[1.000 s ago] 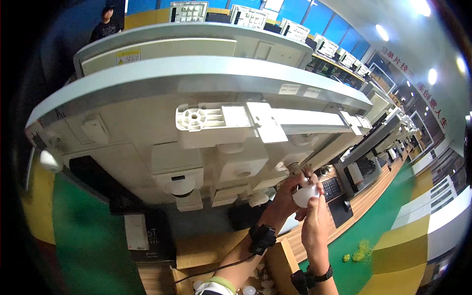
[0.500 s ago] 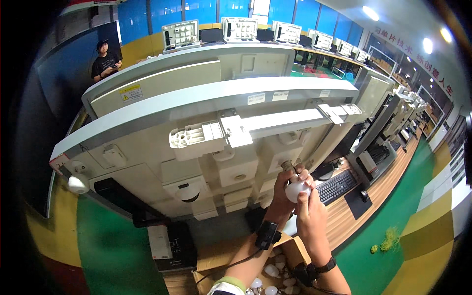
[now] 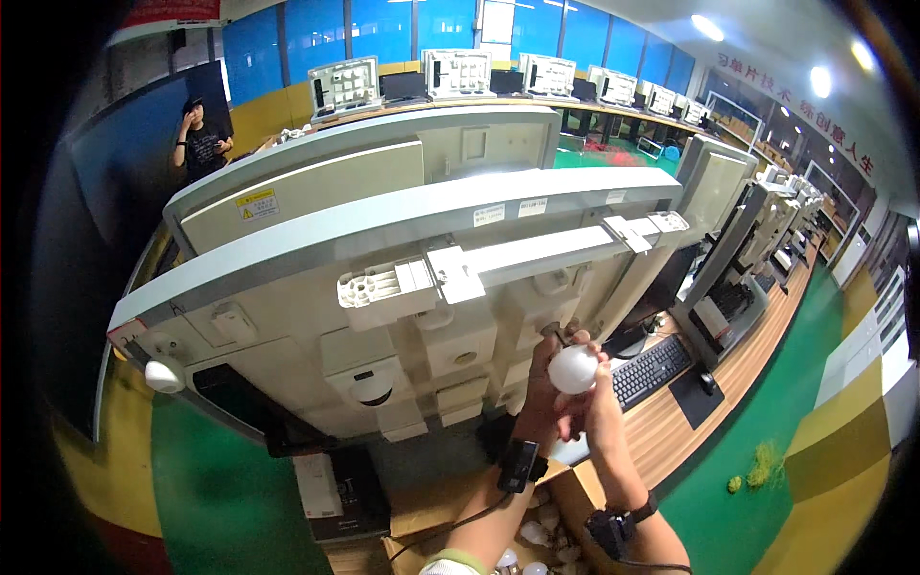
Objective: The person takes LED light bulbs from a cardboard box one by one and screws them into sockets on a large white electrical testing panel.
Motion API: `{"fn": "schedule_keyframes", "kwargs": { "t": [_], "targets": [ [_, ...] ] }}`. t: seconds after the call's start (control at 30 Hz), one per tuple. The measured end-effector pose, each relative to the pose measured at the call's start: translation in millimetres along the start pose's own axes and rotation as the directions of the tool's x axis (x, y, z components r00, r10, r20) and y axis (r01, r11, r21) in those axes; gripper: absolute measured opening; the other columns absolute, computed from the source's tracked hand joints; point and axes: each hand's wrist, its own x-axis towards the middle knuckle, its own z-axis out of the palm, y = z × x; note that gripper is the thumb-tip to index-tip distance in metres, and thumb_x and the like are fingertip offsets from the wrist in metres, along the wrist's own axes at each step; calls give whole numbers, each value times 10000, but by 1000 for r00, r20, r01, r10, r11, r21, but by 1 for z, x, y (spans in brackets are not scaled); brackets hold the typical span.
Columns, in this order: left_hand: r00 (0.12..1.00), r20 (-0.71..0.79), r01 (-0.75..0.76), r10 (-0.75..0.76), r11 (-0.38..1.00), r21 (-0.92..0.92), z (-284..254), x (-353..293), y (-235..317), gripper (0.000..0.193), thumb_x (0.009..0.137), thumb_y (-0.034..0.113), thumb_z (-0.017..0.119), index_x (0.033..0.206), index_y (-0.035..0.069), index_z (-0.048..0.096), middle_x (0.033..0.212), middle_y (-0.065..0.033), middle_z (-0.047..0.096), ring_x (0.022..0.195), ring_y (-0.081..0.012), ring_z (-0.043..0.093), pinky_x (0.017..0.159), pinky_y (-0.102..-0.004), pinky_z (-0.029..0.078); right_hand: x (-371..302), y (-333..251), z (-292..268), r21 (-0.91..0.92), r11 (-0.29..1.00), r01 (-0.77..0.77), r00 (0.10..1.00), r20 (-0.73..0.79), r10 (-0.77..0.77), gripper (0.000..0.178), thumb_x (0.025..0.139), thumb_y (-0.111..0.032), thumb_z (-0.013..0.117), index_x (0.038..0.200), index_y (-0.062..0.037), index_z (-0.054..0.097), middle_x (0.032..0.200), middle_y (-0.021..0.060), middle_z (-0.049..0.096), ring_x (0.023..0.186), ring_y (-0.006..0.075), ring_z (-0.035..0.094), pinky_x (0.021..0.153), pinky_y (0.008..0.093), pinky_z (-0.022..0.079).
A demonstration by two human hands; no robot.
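A white round light bulb [image 3: 573, 369] is held up in front of the upright panel [image 3: 287, 347], its dome turned toward me. My right hand [image 3: 604, 407] is closed on the bulb's right side, with fingertips at its upper edge. Behind and left of the bulb, my left hand [image 3: 540, 388] is closed around its far end; the bulb partly hides those fingers. Beyond the fingertips is a small dark fitting, and whether the bulb touches it I cannot tell. Below my forearms, a cardboard box [image 3: 419, 508] holds several more white bulbs.
On the panel are a white dome sensor [image 3: 372, 386], a white rail [image 3: 537, 242] and another bulb [image 3: 165, 377] at its left corner. A keyboard [image 3: 652, 372] and a mouse [image 3: 707, 381] lie on the wooden desk to the right. A person [image 3: 201, 144] stands at the far left.
The bulb's dome now faces me more, and my right thumb no longer lies across its front. The view has shifted slightly. The far person has raised one hand to the head.
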Motion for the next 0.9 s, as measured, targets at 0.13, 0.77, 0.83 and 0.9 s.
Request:
{"fn": "schedule_keyframes", "kwargs": {
  "t": [0.13, 0.77, 0.83, 0.9],
  "targets": [
    [982, 137, -191, 133, 718, 670, -18, -2, 13, 193, 911, 186, 572, 1026, 56, 487, 975, -57, 532, 992, -202, 578, 913, -350, 490, -6, -8, -17, -552, 814, 181, 956, -97, -278, 541, 1052, -421, 284, 940, 14, 585, 698, 185, 643, 634, 284, 651, 630, 400, 505],
    [999, 26, -50, 45, 968, 246, -12, -1, 3, 233, 972, 232, 561, 1117, 74, 471, 981, -21, 500, 1013, -187, 531, 1025, -392, 428, -6, 6, -9, -797, 520, 309, 827, -45, -561, 277, 985, -216, 529, 1122, 25, 515, 809, 187, 639, 717, 311, 659, 627, 397, 506],
    [998, -9, -56, 68, 878, 475, -10, -4, 0, 167, 985, 208, 538, 1064, 73, 482, 1028, -41, 512, 1080, -197, 532, 1034, -386, 428, 9, 14, -24, -642, 704, 302, 888, -80, -454, 371, 1027, -327, 445, 1032, 25, 562, 717, 153, 615, 651, 263, 646, 592, 371, 491],
    [996, 8, -75, 88, 792, 605, -14, -6, 5, 163, 989, 217, 528, 1049, 72, 484, 1041, -49, 519, 1090, -208, 538, 1028, -388, 437, 2, -2, -11, -501, 840, 208, 934, -153, -323, 641, 1062, -481, 260, 872, 13, 622, 580, 102, 562, 548, 198, 608, 553, 327, 473]
  ]
}}
